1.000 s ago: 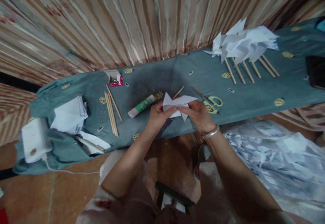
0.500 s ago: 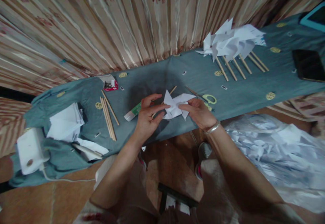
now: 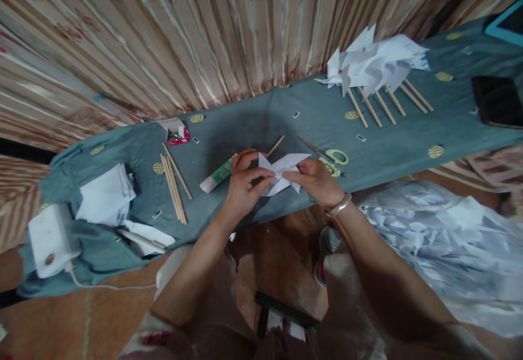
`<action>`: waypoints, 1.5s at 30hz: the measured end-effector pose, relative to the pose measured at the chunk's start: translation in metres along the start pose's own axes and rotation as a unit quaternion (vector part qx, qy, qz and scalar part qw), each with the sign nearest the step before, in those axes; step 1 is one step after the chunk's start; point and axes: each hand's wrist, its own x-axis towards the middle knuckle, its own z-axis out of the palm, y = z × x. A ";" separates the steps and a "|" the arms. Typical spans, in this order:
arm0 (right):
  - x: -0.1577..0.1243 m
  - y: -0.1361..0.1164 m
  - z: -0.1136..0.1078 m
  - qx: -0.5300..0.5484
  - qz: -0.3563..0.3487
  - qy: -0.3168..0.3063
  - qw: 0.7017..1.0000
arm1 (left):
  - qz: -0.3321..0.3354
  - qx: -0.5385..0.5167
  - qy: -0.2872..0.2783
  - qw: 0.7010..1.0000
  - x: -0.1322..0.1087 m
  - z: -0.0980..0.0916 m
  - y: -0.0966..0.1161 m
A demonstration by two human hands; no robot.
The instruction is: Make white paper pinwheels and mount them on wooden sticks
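Observation:
Between my hands, over the table's front edge, is a white paper pinwheel (image 3: 284, 165) with its blades folded toward the centre. My left hand (image 3: 246, 183) pinches its left side, thumb and forefinger near the middle. My right hand (image 3: 317, 181) grips the right side, its thumb pressed toward the centre. Behind the paper a wooden stick (image 3: 276, 145) pokes out, partly hidden. A green and white glue tube or box (image 3: 218, 176) lies just left of my left hand. Scissors with light green handles (image 3: 335, 157) rest to the right of the pinwheel.
Several finished pinwheels on sticks (image 3: 376, 68) lie at the back right. At left are loose sticks (image 3: 174, 185), an open red box of small metal pins (image 3: 177, 134), stacked paper (image 3: 107, 194) and a white power adapter (image 3: 51, 240). A plastic bag of paper pieces (image 3: 441, 240) sits lower right.
The left fingers, spread apart earlier, have closed in on the pinwheel's centre. The pinwheel has turned and flattened slightly, and the right hand has shifted a little left.

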 end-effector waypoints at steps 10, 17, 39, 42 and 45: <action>-0.001 -0.007 0.000 -0.026 -0.003 -0.021 0.999 | -0.033 -0.028 0.012 0.999 0.001 0.009 -0.003; -0.002 -0.008 0.000 -0.014 0.015 -0.016 1.000 | -0.037 -0.041 0.017 0.998 0.002 0.014 -0.008; -0.004 -0.011 -0.001 -0.018 0.058 -0.047 0.997 | -0.034 0.008 0.006 0.999 0.001 0.018 -0.012; -0.003 -0.010 0.001 0.015 0.066 -0.053 0.996 | -0.033 0.003 0.009 0.999 0.000 0.018 -0.012; -0.003 -0.008 0.002 0.033 0.061 -0.045 0.997 | -0.025 -0.001 0.015 1.000 0.000 0.018 -0.012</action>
